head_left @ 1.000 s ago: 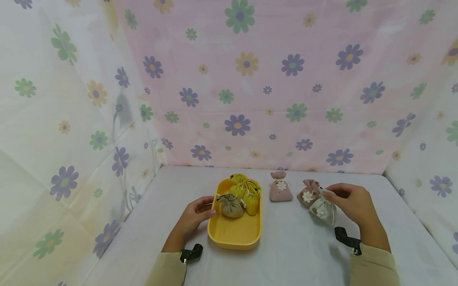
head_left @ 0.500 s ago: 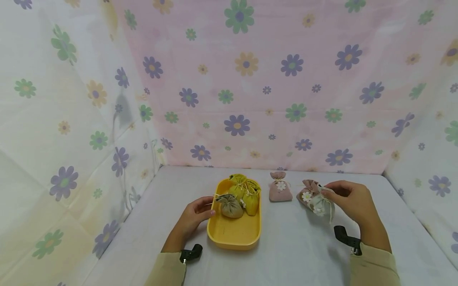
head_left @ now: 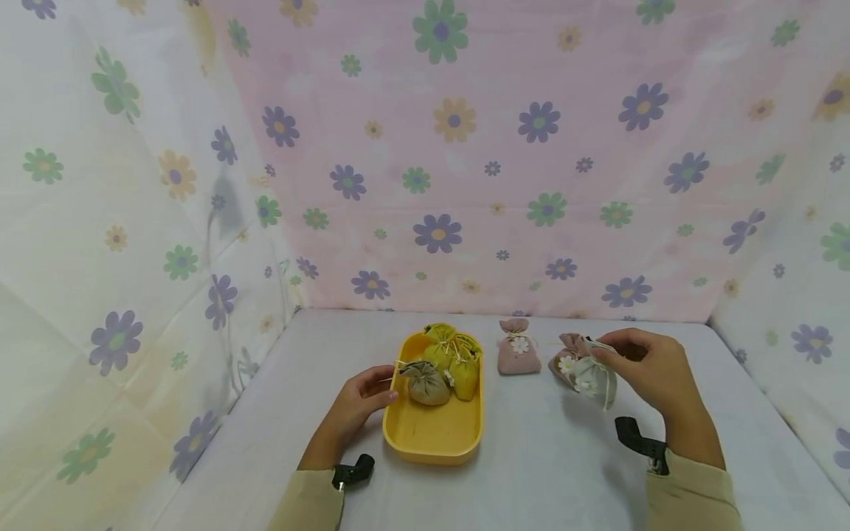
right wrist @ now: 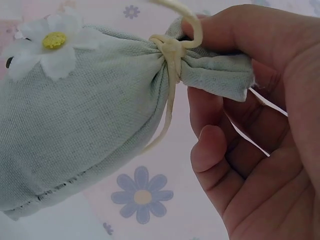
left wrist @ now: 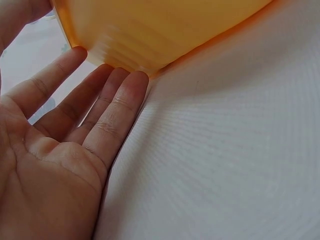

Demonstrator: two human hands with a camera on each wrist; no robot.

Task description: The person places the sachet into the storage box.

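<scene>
Flower-print cloth (head_left: 438,162) behind a white table (head_left: 544,464): pale green pouch (head_left: 600,380) slightly higher, right of the yellow tray (head_left: 432,431).

Over the last 1 s the right hand (head_left: 654,365) has risen a little, thumb and fingers pinching the pouch's gathered neck; it looks to be off the table, so lifting seems to have begun. It overlaps a brownish-pink pouch (head_left: 572,345) right of the tray; whether they touch, I cannot tell. A pink pouch (head_left: 519,361) sits nearer the tray's right side, unmoved. The left hand (head_left: 358,402) keeps its place at the tray's left side, fingers spread and nearly straight, tips against the outer wall, apparently steadying it. Inside the tray lie 1 khaki pouch (head_left: 428,387) and 2 yellow-green pouches (head_left: 466,375), unchanged.
</scene>
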